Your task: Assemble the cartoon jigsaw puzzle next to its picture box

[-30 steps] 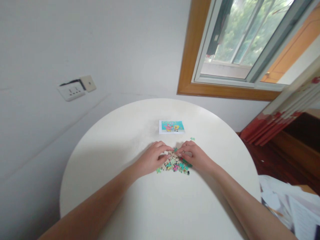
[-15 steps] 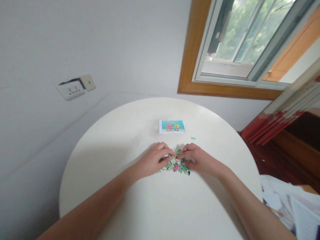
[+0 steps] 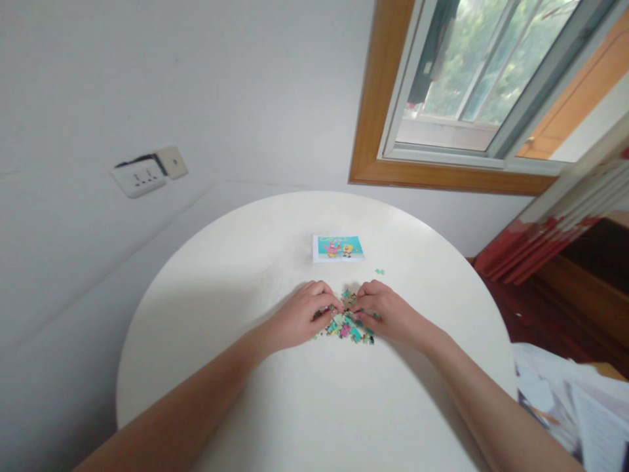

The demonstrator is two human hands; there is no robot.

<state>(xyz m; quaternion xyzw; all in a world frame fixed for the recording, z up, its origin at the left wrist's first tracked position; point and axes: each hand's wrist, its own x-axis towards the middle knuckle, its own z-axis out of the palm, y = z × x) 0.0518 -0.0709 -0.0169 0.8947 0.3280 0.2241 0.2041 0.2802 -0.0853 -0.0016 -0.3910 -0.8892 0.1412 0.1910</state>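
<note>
A small heap of colourful jigsaw pieces (image 3: 346,323) lies in the middle of a round white table (image 3: 246,282). My left hand (image 3: 299,316) rests on the heap's left side with fingers curled over the pieces. My right hand (image 3: 388,312) covers the right side, fingers curled the same way. The fingertips of both hands nearly meet above the heap. What each hand pinches is hidden under the fingers. Beyond the hands lies a cartoon picture card (image 3: 338,248), face up. One loose green piece (image 3: 379,271) sits apart, to the right of the card.
The table stands against a white wall with a socket plate (image 3: 142,176). A wood-framed window (image 3: 442,98) is at the upper right. Red-edged curtain folds (image 3: 540,236) hang on the right. Papers (image 3: 565,400) lie at the lower right, off the table.
Both hands have drawn slightly closer together over the heap, and their fingers have curled in more tightly. The card and the loose green piece have not moved.
</note>
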